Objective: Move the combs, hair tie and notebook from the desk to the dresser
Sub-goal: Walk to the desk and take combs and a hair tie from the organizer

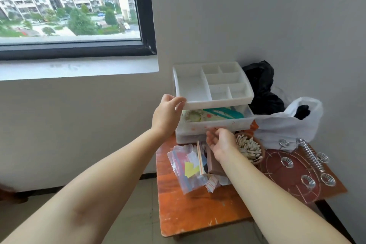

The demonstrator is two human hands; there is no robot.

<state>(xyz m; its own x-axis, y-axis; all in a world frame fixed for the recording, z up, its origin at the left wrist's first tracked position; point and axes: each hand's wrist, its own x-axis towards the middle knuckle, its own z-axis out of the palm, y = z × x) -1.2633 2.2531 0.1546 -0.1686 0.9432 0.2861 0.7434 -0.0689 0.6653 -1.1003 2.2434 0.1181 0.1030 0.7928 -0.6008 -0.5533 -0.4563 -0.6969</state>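
A white plastic organiser point(213, 85) with a divided top tray stands at the back of a small orange table point(190, 210). Its drawer point(221, 123) is pulled out. Inside lie a teal comb point(223, 113) and a patterned notebook point(195, 116). My left hand point(168, 114) grips the organiser's front left corner, thumb on the top tray's rim. My right hand point(219, 140) is just below the drawer's front, palm up, fingers curled at its lower edge. No hair tie is visible.
On the table lie a clear zip bag of coloured paper point(188, 166), a bowl of wooden clothes pegs point(249, 147), a round wire rack with metal coils point(293, 166), a white plastic bag point(291, 123) and a black bag point(261, 85). A window point(69, 6) is on the left.
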